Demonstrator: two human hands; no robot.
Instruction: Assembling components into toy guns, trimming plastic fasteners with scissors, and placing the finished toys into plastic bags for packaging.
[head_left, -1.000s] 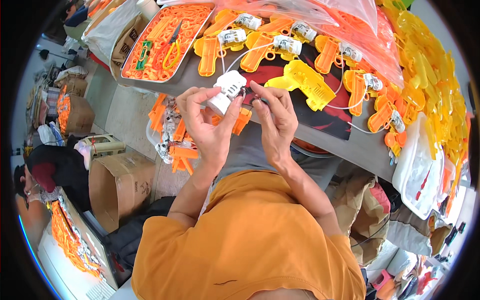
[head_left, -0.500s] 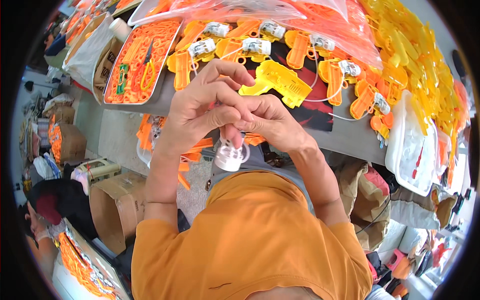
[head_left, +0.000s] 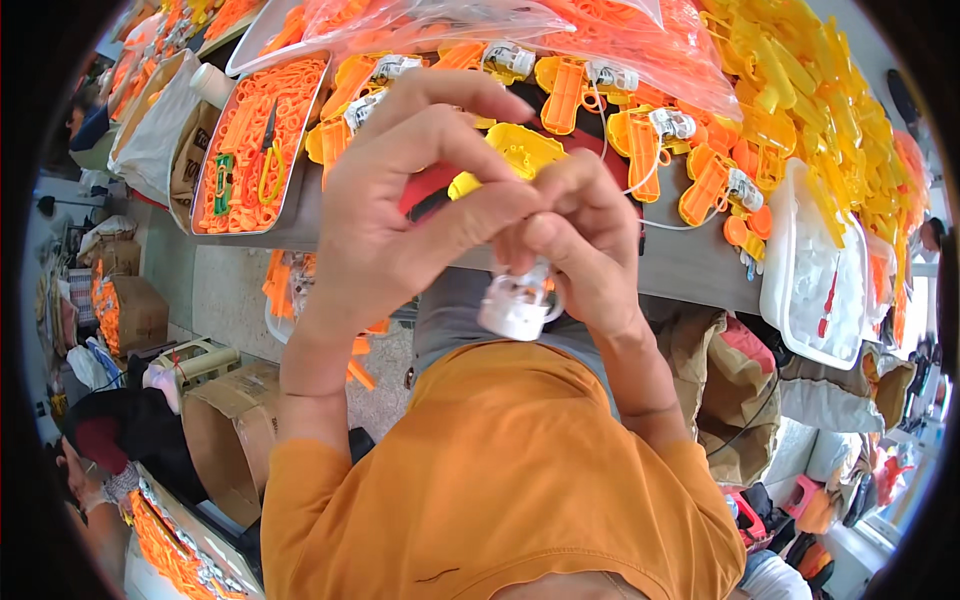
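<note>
Both my hands meet above my lap, over the table's near edge. My right hand [head_left: 592,245] is closed, its fingers round the upper end of a white cylindrical plastic part [head_left: 515,310]. This part hangs below the fingers and has openings in its side and a loop at its edge. The thumb and index finger of my left hand [head_left: 400,205] pinch together against the right fingertips; what lies between them is hidden. Its other fingers arch above. Beyond the hands, a yellow plastic toy-gun shell half [head_left: 522,150] lies on the table, partly covered by my fingers.
Several orange and yellow toy-gun halves with white cylinders [head_left: 640,140] line the table. At left, a tray [head_left: 287,190] of orange parts bears scissors [head_left: 270,165]. A white bin [head_left: 850,345] stands right, beside heaped yellow shells [head_left: 800,110]. A cardboard box [head_left: 225,440] sits lower left.
The white part has shifted right and now hangs under my right fingers. My left hand has turned, with its upper fingers lifted and spread wider. The view has shifted slightly.
</note>
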